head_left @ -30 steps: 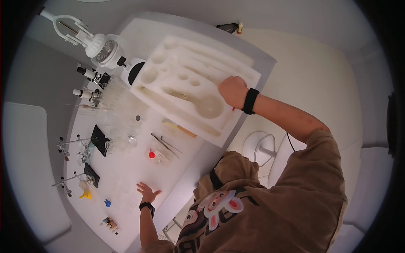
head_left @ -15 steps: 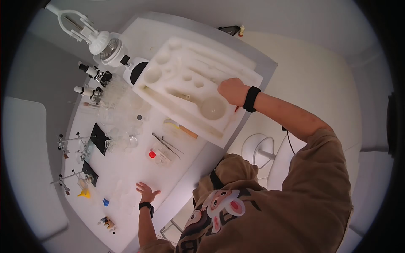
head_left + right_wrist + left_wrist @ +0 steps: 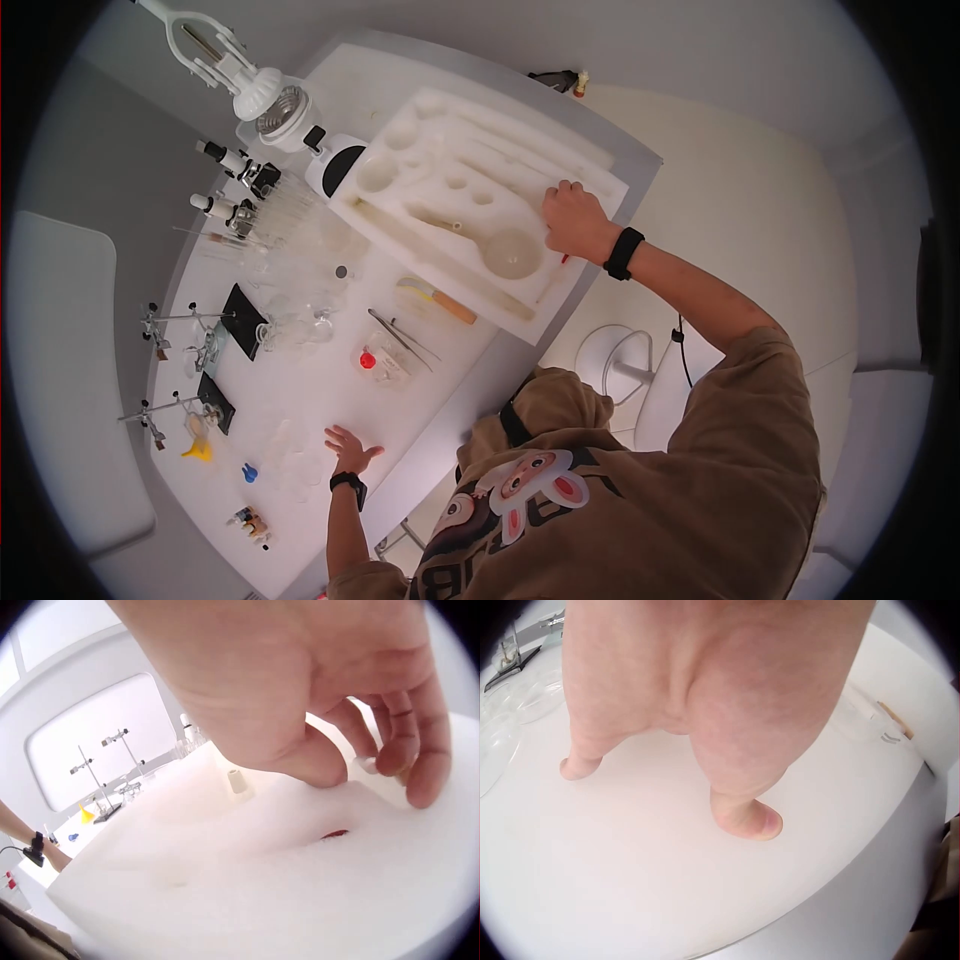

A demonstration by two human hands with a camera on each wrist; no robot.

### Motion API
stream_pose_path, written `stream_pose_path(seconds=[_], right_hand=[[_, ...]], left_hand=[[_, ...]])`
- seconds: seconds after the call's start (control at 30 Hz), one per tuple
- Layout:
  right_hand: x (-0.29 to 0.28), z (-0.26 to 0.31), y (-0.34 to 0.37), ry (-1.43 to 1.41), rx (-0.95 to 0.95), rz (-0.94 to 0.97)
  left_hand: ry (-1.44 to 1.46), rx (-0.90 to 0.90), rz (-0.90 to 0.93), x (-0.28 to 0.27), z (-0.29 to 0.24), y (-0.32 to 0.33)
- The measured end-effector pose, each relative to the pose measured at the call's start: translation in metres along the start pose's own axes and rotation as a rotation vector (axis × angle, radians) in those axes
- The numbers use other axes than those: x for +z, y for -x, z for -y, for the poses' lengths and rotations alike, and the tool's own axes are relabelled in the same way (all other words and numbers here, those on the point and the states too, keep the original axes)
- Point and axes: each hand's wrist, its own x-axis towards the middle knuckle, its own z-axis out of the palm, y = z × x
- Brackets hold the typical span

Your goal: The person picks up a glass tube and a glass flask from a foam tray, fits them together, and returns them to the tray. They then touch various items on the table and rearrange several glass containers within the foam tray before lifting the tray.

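Observation:
In the head view, my right hand (image 3: 578,220) is over the right end of a white foam tray (image 3: 385,232) with shaped recesses. Its fingers bend down into a recess in the right wrist view, thumb and fingertips apart. A small white piece (image 3: 365,764) shows right at the fingertips; I cannot tell whether they pinch it. Close by, a red piece (image 3: 335,834) sits in a slot of the foam. My left hand (image 3: 349,450) rests on the white table (image 3: 645,870) with fingers spread, holding nothing.
Tweezers (image 3: 400,338), a wooden-handled tool (image 3: 454,307) and a red-capped item (image 3: 368,360) lie between the hands. Glassware (image 3: 290,215), two microscopes, clamp stands (image 3: 160,415), a yellow funnel (image 3: 198,450) and a blue piece (image 3: 250,472) stand farther left. A lamp (image 3: 262,95) is at the back.
My right hand has shifted slightly to the right over the foam tray, and its knuckles and fingers show more spread than before. The left hand stays on the table. The head view has shifted a little.

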Motion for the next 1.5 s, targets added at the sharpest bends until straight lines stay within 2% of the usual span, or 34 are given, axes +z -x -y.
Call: stream_pose_path(seconds=[0.23,0.33,0.4,0.73,0.83,0.9,0.93,0.97,1.0,1.07,1.13,1.23,1.3,1.37,1.5], right_hand=[[0.007,-0.012,-0.003,0.021,-0.06,0.001],[0.005,-0.014,-0.005,0.085,-0.138,0.079],[-0.004,-0.01,-0.001,-0.046,0.032,0.065],[-0.039,-0.023,-0.006,-0.225,0.115,0.084],[-0.046,-0.024,-0.003,-0.325,0.136,0.056],[-0.053,-0.025,-0.001,-0.749,0.314,0.124],[-0.056,-0.025,0.002,-0.745,0.297,0.124],[-0.058,-0.026,0.006,-0.859,0.323,0.088],[-0.06,-0.025,0.011,-0.973,0.349,0.054],[-0.077,-0.021,0.02,-0.961,0.31,0.055],[-0.102,-0.008,0.029,-0.995,0.27,-0.093],[-0.146,0.015,0.042,-1.147,0.17,-0.034],[-0.173,0.041,0.051,-1.193,0.115,0.025],[-0.187,0.064,0.059,-1.237,0.063,0.091],[-0.198,0.102,0.072,-1.276,-0.058,0.219]], left_hand=[[-0.012,0.051,-0.016,-0.003,-0.002,0.006],[-0.04,0.054,-0.029,0.001,0.001,0.003],[-0.045,0.057,-0.039,0.002,0.001,0.001],[-0.067,0.081,-0.05,0.002,0.003,0.001],[-0.103,0.055,-0.029,-0.01,-0.008,0.013],[-0.089,0.035,-0.013,-0.015,-0.007,0.007],[-0.086,0.051,-0.003,-0.019,0.001,-0.007],[-0.083,0.067,0.01,-0.019,0.008,-0.016],[-0.05,0.075,-0.072,-0.038,-0.003,-0.003],[-0.003,0.274,-0.307,-0.063,-0.005,-0.002],[0.161,0.3,-0.564,-0.108,-0.051,0.033],[0.262,0.637,-0.98,-0.181,-0.13,0.109],[0.322,0.854,-1.094,-0.228,-0.185,0.18],[0.374,1.057,-1.065,-0.261,-0.222,0.239],[0.279,1.375,-1.068,-0.295,-0.252,0.286]])
